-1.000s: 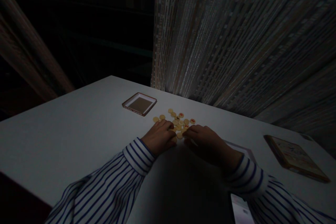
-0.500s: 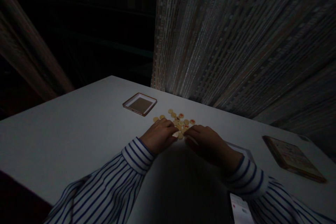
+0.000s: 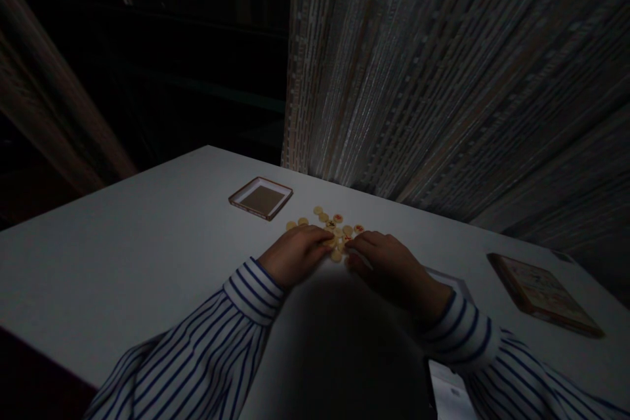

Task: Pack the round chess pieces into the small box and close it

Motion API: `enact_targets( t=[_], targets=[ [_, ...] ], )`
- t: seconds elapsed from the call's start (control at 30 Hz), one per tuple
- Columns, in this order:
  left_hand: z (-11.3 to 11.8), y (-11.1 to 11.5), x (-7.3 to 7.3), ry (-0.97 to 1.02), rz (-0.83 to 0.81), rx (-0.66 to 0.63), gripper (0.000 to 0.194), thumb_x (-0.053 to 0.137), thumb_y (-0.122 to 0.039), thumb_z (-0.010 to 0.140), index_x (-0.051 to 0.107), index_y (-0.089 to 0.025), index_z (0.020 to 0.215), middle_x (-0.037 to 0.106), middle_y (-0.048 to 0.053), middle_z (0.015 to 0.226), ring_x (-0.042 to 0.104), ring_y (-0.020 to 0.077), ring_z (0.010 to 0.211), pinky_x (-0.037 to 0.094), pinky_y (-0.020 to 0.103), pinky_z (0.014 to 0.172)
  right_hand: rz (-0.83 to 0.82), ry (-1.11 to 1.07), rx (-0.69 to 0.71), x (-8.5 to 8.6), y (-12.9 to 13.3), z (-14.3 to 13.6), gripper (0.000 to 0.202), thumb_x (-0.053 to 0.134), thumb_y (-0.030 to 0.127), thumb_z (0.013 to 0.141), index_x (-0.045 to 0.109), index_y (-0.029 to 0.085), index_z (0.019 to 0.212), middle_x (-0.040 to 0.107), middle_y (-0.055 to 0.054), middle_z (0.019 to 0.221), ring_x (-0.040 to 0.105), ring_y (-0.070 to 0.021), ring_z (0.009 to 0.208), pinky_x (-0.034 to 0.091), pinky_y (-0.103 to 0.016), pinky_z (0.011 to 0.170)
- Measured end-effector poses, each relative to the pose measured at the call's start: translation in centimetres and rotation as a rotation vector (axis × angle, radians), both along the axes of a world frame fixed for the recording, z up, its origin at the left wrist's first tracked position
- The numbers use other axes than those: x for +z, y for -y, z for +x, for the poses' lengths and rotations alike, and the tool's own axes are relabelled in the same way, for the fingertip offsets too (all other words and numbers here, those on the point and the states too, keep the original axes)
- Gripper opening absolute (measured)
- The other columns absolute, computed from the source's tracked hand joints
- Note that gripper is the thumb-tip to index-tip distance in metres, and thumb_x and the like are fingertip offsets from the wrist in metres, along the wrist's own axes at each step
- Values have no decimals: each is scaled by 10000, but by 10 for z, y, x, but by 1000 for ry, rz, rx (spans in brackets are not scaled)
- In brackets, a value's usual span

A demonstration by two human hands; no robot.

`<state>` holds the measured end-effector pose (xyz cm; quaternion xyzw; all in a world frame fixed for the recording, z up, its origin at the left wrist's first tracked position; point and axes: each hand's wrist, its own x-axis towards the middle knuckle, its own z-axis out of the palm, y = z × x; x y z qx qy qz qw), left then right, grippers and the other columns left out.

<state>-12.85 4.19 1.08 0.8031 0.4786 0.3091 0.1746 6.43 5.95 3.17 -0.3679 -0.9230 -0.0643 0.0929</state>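
A loose cluster of round, pale wooden Chinese chess pieces [image 3: 338,233] lies on the white table, some face up with red or dark characters, others blank side up. My left hand [image 3: 298,252] rests at the cluster's left edge, thumb and fingertips closed on a piece [image 3: 329,243] mostly hidden by them. From the right, my right hand [image 3: 386,266] reaches in; its fingertips touch the pieces at that side, thumb apart from the fingers, and nothing shows in its grasp. A few pieces [image 3: 297,223] sit just beyond my left knuckles.
A shallow square box lid or tray [image 3: 260,197] stands at the back left of the table [image 3: 147,230]. To the right lies a brown-edged box with a patterned top [image 3: 544,292]. A lit phone [image 3: 450,390] is under my right forearm. String curtains [image 3: 394,79] hang behind the table.
My left thumb and fingertips have drawn together around a pale piece that lay by the thumb. The right hand stays nearly in place. The whole view has shifted slightly.
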Motion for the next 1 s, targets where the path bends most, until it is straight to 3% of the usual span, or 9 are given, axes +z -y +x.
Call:
enact_targets(
  t=[0.47, 0.73, 1.0],
  targets=[
    [1, -4, -3, 629, -428, -19, 286, 556, -300, 773, 645, -157, 1004, 677, 64, 993, 600, 175, 914, 439, 335, 857, 18, -50, -3, -1, 0, 1, 202, 491, 180, 795, 605, 158, 960, 642, -89, 911, 578, -197, 832, 433, -326, 699],
    [5, -2, 5, 776, -594, 62, 195, 555, -220, 773, 664, -124, 904, 694, 56, 864, 612, 130, 786, 460, 269, 762, 46, -141, 48, -3, 0, 1, 218, 469, 179, 811, 584, 158, 994, 639, -85, 912, 568, -182, 838, 421, -316, 695],
    [5, -2, 0, 822, -641, 60, 196, 529, -229, 791, 630, -121, 919, 671, 41, 727, 574, 93, 605, 439, 223, 569, 32, -212, 92, -7, -2, -2, 212, 472, 271, 831, 575, 178, 992, 631, -75, 888, 559, -183, 843, 420, -316, 712]
  ],
)
